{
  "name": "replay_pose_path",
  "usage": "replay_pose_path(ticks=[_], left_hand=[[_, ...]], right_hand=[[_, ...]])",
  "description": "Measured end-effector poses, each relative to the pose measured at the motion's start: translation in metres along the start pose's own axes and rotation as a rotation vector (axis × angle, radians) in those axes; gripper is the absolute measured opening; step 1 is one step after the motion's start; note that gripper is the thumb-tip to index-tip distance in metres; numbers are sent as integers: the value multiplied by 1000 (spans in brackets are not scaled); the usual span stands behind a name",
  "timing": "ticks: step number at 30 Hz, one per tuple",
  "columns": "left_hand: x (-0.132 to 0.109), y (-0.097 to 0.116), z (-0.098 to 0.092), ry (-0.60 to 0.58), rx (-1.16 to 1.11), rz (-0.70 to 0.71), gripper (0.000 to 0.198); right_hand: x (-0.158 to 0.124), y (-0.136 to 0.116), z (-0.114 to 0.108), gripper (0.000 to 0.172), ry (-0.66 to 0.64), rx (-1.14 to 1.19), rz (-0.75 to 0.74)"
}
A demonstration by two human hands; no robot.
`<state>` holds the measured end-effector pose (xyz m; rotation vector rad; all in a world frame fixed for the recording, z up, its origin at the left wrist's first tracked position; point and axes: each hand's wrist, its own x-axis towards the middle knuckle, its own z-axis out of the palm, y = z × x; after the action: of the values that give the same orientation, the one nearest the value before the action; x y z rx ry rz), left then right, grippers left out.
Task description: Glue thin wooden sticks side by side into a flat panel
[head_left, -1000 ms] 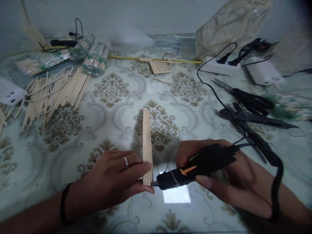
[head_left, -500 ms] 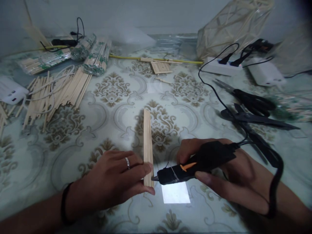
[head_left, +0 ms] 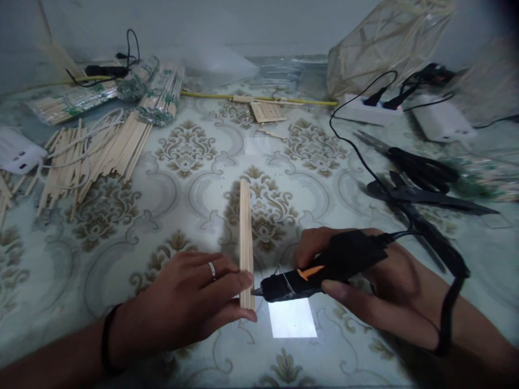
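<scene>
My left hand (head_left: 203, 294), with a ring on one finger, grips the near end of a narrow strip of wooden sticks (head_left: 245, 237) laid side by side. The strip stands on its long edge or is tilted; I cannot tell which. In my right hand (head_left: 357, 292) is a black hot glue gun (head_left: 324, 267) with an orange trigger part. Its metal nozzle points left and is at the strip's right side, close to my left thumb. Whether the nozzle touches the wood is hard to make out. The gun's black cable runs back over my right wrist.
Loose wooden sticks (head_left: 109, 148) and bagged sticks (head_left: 162, 94) lie at the left. Scissors (head_left: 417, 165) and black pliers-like tools (head_left: 430, 197) are at the right, near a white power strip (head_left: 368, 111). A small stick panel (head_left: 268, 112) lies at the back.
The glue gun's nozzle has shifted slightly away along the strip's right side, with my right hand moving with it. My left hand keeps its grip on the strip.
</scene>
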<state>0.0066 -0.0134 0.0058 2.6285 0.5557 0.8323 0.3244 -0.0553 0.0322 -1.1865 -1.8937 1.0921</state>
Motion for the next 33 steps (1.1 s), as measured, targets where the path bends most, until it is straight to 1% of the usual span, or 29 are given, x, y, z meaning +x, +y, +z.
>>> replay_pose_path(ticks=[4,8,13,16,19,25,30,33], left_hand=[[0,0,0,0,9,8,34],[2,0,0,0,-9,16,31],[2,0,0,9,-22,23,30],[1,-1,0,13,-20,28,31],[2,0,0,10,-20,33,32],[3,1,1,22,-32,46,32],[3,0,1,34,-37,56,31],[3,0,0,14,-27,41,33]], right_hand=[[-1,2,1,18,-2,0,-4],[-5,0,3,20,45,-21,31],[-8,0,5,15,81,-47,33],[-10,3,6,17,98,-70,35],[-10,8,4,21,113,-77,12],[-8,20,0,22,123,-148,-43],[-6,16,2,18,159,-136,-38],[-4,15,1,19,171,-151,-23]])
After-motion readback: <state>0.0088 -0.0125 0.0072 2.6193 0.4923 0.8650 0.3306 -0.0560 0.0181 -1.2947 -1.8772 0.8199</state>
